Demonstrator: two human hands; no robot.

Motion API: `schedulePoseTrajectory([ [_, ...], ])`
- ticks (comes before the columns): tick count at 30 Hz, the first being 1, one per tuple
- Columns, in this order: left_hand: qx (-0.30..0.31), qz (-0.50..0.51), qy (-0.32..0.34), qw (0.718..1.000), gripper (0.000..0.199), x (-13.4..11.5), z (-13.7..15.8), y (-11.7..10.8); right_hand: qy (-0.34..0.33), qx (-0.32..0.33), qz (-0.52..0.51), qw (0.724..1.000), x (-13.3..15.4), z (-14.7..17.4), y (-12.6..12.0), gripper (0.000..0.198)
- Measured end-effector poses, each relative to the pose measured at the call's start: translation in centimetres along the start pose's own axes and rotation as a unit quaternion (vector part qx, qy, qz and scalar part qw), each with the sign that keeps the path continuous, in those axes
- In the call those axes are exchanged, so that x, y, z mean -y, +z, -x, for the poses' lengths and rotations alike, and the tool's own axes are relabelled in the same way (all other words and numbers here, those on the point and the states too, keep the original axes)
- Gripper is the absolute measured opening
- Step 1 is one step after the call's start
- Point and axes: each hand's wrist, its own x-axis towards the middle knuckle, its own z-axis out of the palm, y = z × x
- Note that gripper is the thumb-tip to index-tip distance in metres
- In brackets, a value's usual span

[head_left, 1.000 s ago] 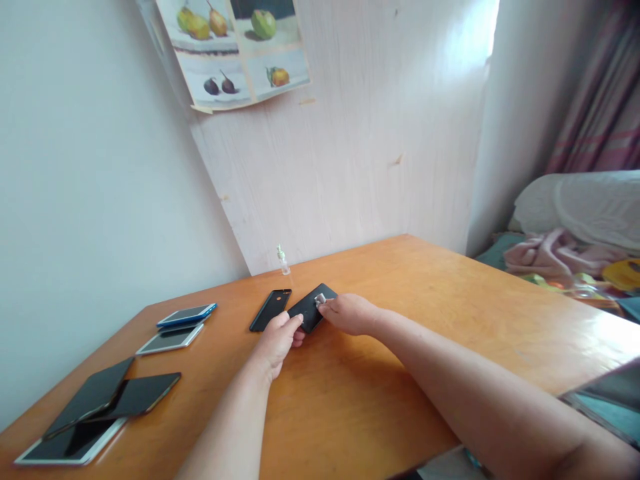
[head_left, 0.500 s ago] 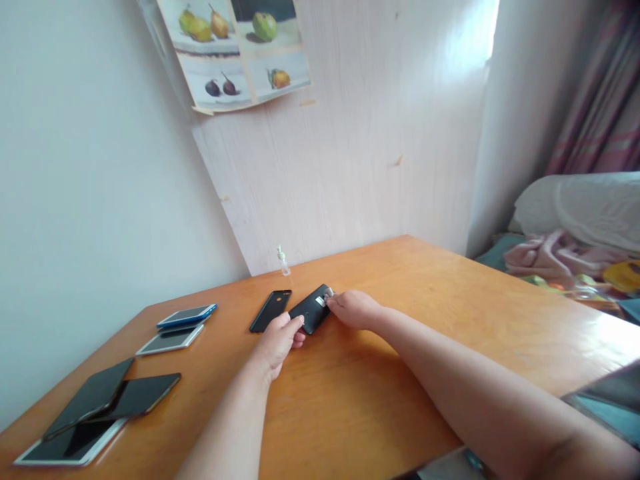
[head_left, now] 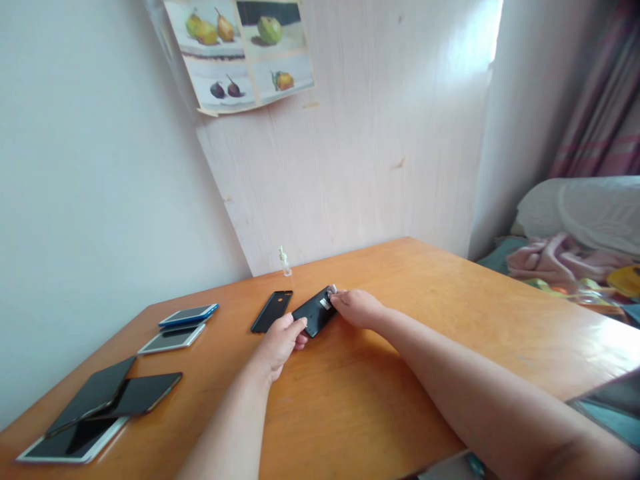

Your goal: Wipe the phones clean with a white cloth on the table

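Observation:
A black smartphone (head_left: 314, 316) is tilted, with its back up, over the middle of the table. My left hand (head_left: 284, 341) grips its near left end, thumb on the back and fingers underneath. At the far right end, my right hand (head_left: 356, 307) is closed with its fingertips pressed to the phone's back. A small whitish piece (head_left: 333, 289) shows at those fingertips; its kind is too small to make out. Left of the phone lies an empty black phone case (head_left: 273, 311), apart from both hands.
A small clear spray bottle (head_left: 285, 262) stands at the wooden table's (head_left: 350, 413) back edge. On the left lie a blue-edged phone (head_left: 189, 314), a white tablet (head_left: 173, 339) and a stack of dark devices (head_left: 93, 393) on another white tablet. Bedding (head_left: 575, 213) lies to the right.
The phone has turned slightly, and my right fingertips have shifted slightly at its far end. The whole view has shifted a little; the other things lie as before.

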Motion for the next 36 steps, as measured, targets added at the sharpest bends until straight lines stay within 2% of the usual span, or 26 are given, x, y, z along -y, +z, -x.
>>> schedulePoseTrajectory([
  [2,-0.001,-0.002,0.001,1.0,0.033,-0.1,0.0,0.0,-0.029,-0.002,-0.005,1.0,0.3,0.1,0.1,0.042],
  [6,0.023,0.004,0.002,1.0,0.041,-0.4,0.2,0.1,-0.195,-0.043,-0.072,0.977,2.9,1.3,0.4,0.044],
  [7,0.029,0.003,0.003,1.0,0.043,-0.5,0.3,0.2,-0.219,-0.053,-0.081,0.971,3.2,1.5,0.5,0.044],
  [9,0.028,-0.008,0.006,1.0,0.041,-0.6,0.4,0.4,-0.207,-0.068,-0.077,0.973,3.0,1.3,0.4,0.044],
  [11,0.016,-0.02,0.009,1.0,0.036,-0.7,0.5,0.5,-0.129,-0.067,-0.041,0.988,1.8,0.7,0.2,0.045],
  [14,0.005,-0.026,0.013,1.0,0.031,-0.5,0.6,0.6,-0.031,-0.031,0.027,0.999,-0.5,-0.4,-0.1,0.047],
  [16,-0.002,-0.026,0.013,1.0,0.031,-0.4,0.5,0.5,-0.018,-0.008,0.052,0.998,-0.9,-0.6,-0.2,0.046],
  [19,-0.018,-0.017,0.009,1.0,0.029,-0.1,0.2,0.2,-0.041,0.015,0.073,0.996,0.8,0.1,0.0,0.037],
  [23,-0.024,0.018,0.004,1.0,0.027,-0.1,0.0,0.1,-0.16,0.029,0.117,0.98,4.3,1.8,0.0,0.031],
  [25,-0.023,0.027,0.003,0.999,0.026,-0.1,0.0,0.2,-0.204,0.027,0.127,0.97,4.9,2.2,-0.3,0.032],
  [31,-0.04,0.021,0.0,0.999,0.028,0.1,0.0,0.2,-0.114,0.061,0.164,0.978,3.7,1.6,-0.9,0.035],
  [36,-0.02,0.049,-0.004,0.999,0.035,0.3,-0.4,0.0,-0.231,0.017,0.133,0.964,5.3,2.7,-0.3,0.031],
])
